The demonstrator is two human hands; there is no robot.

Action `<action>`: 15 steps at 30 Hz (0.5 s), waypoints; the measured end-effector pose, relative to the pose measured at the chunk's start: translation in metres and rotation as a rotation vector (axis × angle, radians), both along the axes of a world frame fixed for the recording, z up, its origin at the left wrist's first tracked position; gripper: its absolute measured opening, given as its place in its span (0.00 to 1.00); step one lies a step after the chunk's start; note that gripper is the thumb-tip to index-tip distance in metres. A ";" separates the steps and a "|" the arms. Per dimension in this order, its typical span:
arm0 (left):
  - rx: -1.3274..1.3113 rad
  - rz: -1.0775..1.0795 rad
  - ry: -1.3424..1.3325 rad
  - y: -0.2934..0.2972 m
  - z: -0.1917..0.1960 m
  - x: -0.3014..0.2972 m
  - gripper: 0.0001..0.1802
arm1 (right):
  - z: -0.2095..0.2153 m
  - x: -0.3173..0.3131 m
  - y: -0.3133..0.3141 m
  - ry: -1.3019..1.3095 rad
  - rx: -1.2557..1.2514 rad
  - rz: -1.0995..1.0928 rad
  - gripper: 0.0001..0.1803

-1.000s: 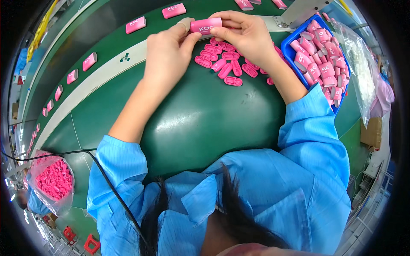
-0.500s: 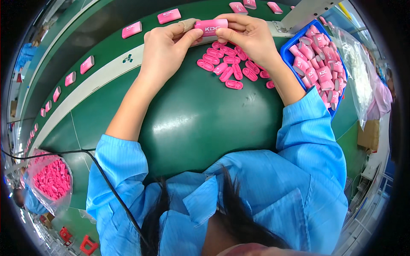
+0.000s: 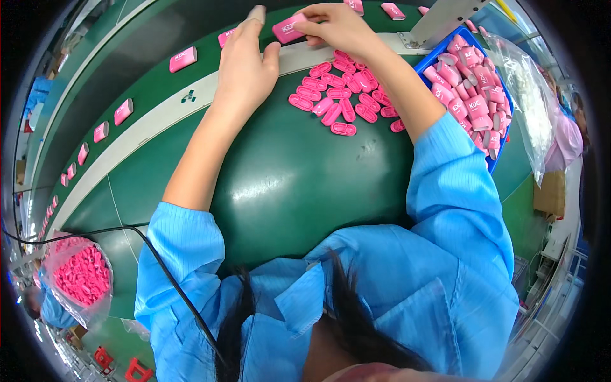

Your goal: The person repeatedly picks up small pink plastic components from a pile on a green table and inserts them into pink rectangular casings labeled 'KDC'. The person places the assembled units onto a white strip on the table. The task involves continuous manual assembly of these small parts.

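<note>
1. Your right hand (image 3: 337,25) pinches a pink case (image 3: 287,29) between thumb and fingertips at its right end; the case sits just above the pale strip (image 3: 159,118) that edges the conveyor belt (image 3: 127,70).
2. Your left hand (image 3: 245,67) lies palm down beside it, fingers stretched out and loosely together, gripping nothing; its fingertips reach just past the case's left end, though you cannot tell whether they touch it.
3. The case is a smooth, glossy, rounded rectangle with white lettering on its face.
4. Below your right wrist, a heap of small pink oval pieces (image 3: 340,99) lies on the shiny green table (image 3: 293,184).
5. A blue tray (image 3: 499,149) to your right holds more pink cases.
6. More cases (image 3: 182,58) ride the matte green belt, spaced apart.
7. A clear plastic bag (image 3: 79,277) of pink parts sits far left.
</note>
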State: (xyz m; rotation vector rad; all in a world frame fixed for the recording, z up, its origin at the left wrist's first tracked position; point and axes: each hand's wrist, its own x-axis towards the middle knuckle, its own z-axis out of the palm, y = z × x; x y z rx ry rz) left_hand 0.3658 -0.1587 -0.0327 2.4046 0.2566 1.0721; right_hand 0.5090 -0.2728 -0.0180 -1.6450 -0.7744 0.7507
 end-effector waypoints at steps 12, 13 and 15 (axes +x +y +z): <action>-0.092 -0.185 0.651 -0.019 0.022 0.011 0.12 | 0.003 0.059 -0.003 -0.992 -0.484 0.029 0.15; -0.074 -0.198 0.625 -0.015 0.020 0.007 0.12 | 0.001 0.057 -0.004 -0.960 -0.489 0.059 0.15; -0.110 -0.226 0.565 -0.006 0.013 0.000 0.13 | -0.001 0.047 -0.012 -0.939 -0.383 -0.030 0.13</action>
